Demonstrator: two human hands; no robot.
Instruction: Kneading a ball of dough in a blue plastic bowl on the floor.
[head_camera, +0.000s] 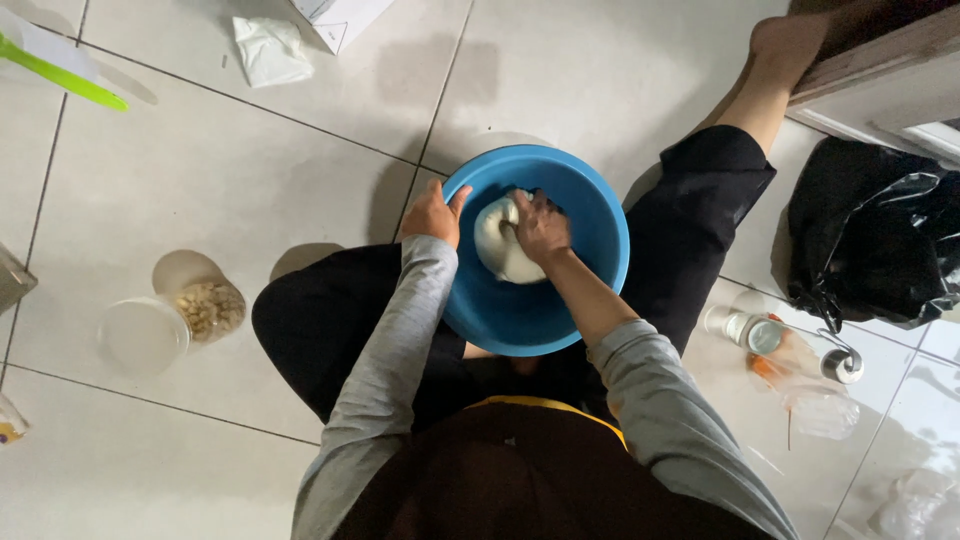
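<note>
I see a white carton (340, 20) at the top edge and a clear labelled bottle (752, 332) lying at right.

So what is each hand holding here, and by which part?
The left hand grips the blue bowl by its rim. The right hand presses down into the top of the white dough lump inside the bowl; whether its fingers close around it cannot be told.

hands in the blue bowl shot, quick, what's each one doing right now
Left hand: closed on the blue bowl's rim, gripping it.
Right hand: inside the bowl, closed, pressing into the white dough.
</note>
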